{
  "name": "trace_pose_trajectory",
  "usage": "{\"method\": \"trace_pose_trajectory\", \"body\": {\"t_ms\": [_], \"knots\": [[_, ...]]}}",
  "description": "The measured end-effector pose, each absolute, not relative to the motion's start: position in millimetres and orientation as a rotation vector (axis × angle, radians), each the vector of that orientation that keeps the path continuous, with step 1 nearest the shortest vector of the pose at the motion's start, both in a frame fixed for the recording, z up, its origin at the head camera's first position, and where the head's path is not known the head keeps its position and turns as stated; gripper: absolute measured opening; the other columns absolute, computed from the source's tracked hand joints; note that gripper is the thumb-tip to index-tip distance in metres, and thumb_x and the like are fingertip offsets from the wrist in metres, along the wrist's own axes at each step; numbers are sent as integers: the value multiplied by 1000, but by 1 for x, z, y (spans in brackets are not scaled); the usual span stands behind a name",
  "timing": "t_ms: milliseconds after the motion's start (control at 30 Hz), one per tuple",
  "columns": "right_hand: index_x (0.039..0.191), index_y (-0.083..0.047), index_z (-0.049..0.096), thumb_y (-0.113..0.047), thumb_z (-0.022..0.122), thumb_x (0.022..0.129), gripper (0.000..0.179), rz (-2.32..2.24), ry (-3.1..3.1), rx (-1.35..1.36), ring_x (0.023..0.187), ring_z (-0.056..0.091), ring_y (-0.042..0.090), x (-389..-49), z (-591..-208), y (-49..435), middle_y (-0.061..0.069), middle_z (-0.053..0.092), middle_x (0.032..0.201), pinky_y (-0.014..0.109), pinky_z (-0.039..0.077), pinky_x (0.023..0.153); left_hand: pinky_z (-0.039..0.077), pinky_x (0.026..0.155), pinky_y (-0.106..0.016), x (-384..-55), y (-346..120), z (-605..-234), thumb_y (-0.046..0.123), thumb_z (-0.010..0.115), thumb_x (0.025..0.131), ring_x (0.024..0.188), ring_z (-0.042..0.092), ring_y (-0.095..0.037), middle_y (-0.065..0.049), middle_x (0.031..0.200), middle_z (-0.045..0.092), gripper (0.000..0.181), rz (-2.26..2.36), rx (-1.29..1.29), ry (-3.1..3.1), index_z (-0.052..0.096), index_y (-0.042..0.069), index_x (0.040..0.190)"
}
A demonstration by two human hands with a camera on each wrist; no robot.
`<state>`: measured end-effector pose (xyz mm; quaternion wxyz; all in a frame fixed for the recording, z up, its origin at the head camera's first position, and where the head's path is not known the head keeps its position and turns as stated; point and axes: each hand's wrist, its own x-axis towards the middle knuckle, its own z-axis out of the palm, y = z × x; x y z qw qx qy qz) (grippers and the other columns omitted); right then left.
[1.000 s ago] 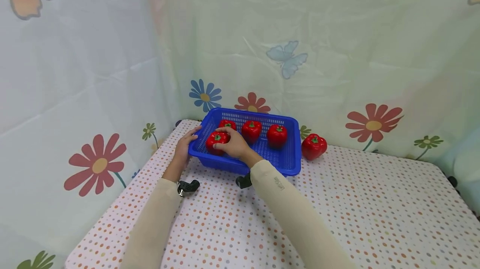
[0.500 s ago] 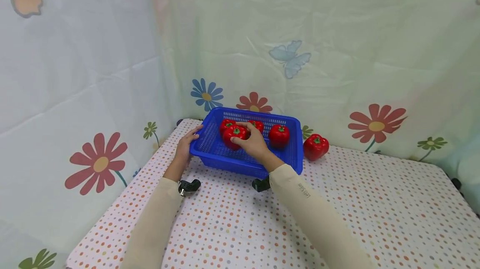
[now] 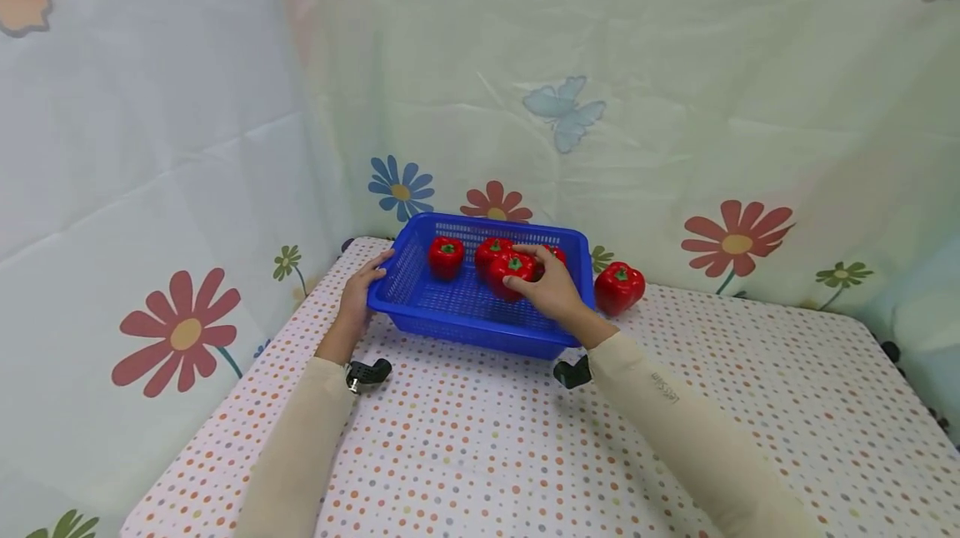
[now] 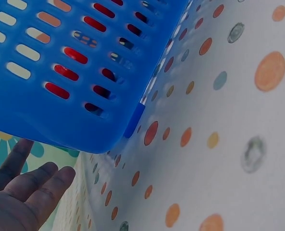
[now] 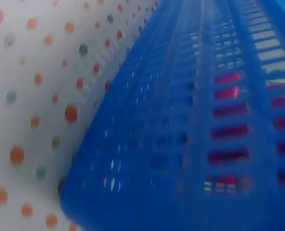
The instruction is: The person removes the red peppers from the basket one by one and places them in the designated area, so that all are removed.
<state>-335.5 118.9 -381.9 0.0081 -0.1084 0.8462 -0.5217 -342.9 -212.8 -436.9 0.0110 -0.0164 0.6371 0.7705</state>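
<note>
A blue plastic basket [image 3: 465, 323] stands on the dotted tablecloth. My right hand [image 3: 553, 286] reaches over its front and grips a red bell pepper [image 3: 512, 278] by the sides, green stem up, inside the basket. Behind that one is a second bell pepper [image 3: 487, 253], partly hidden; a third one [image 3: 557, 252] shows only its top past my fingers. Another bell pepper [image 3: 446, 259] sits in the left back part. At the basket's left end rests my left hand [image 3: 356, 298], its fingers extended along the rim; the left wrist view shows them loosely spread [image 4: 29, 197].
One more red bell pepper [image 3: 619, 288] lies on the table just right of the basket. A flower-printed curtain [image 3: 645, 105] rises close behind it and along the left side. The dotted tablecloth [image 3: 465, 438] extends in front and to the right.
My right hand has carried the gripped bell pepper from the basket's left front part rightward to the middle-right, still within the basket. My left hand has stayed at the left end.
</note>
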Motion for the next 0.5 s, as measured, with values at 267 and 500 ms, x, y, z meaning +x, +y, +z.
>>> {"method": "trace_pose_trajectory", "body": {"t_ms": [267, 500], "knots": [[146, -20, 43, -26, 71, 89, 64, -1579, 2710, -331, 132, 45, 41, -332, -365, 151, 19, 44, 145, 55, 47, 102, 33, 115, -53, -342, -216, -437, 21, 42, 100, 142, 37, -32, -4, 160, 33, 47, 2411, -38, 1988, 48, 22, 147], [150, -16, 37, -28, 67, 92, 66, -1590, 2766, -297, 128, 47, 43, -324, -351, 197, 24, 42, 147, 57, 48, 100, 35, 113, -54, -344, -215, -437, 21, 43, 100, 141, 38, -34, -6, 159, 34, 47, 2416, -29, 1986, 49, 21, 146]]}}
